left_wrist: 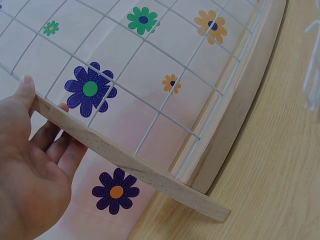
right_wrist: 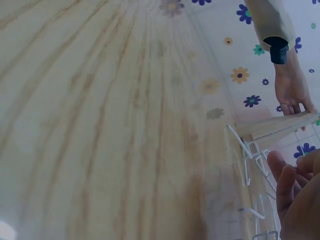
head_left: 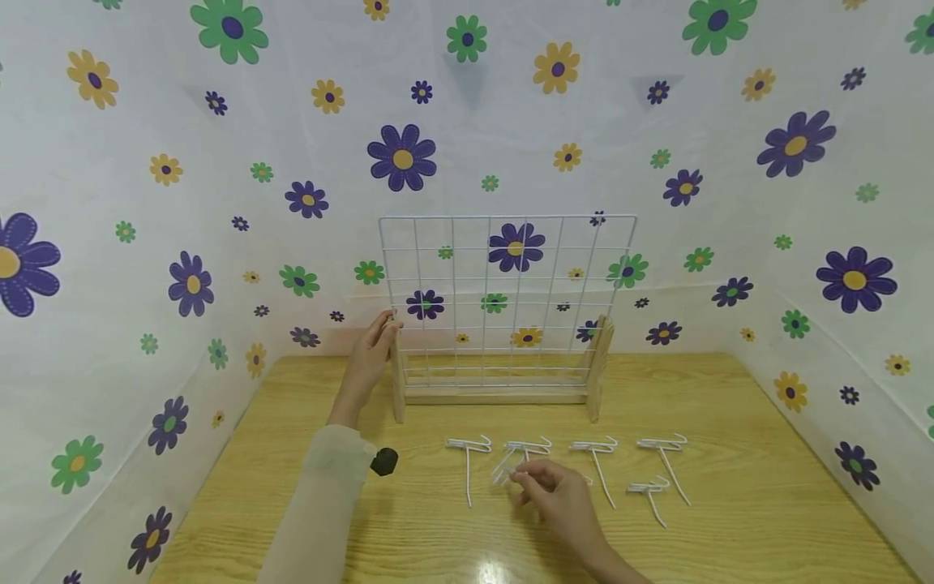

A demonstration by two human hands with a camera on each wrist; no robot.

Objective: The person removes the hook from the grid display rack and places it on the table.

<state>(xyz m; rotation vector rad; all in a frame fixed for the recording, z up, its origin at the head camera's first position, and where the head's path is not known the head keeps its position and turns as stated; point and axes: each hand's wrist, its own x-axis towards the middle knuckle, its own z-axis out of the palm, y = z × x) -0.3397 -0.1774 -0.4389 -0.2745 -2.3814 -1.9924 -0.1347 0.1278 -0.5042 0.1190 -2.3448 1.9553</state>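
A white wire grid panel [head_left: 543,216] stands upright in a wooden stand [head_left: 496,398] on the table. My left hand [head_left: 368,357] grips the top of the stand's left upright [left_wrist: 115,155], thumb on one side and fingers on the other in the left wrist view. At the front, my right hand [head_left: 562,503] pinches a small white wire hook [head_left: 502,470] between thumb and fingertips, low over the table. That hook is blurred and partly hidden by the fingers. Behind it lies another white hook [head_left: 536,444], partly covered by the hand.
More white wire hooks lie in front of the stand: one at the left [head_left: 469,478], one right of my hand [head_left: 600,474], a far right one [head_left: 673,470] and a shorter one [head_left: 653,501]. Flower-patterned cloth [head_left: 292,146] surrounds the wooden table [head_left: 241,487].
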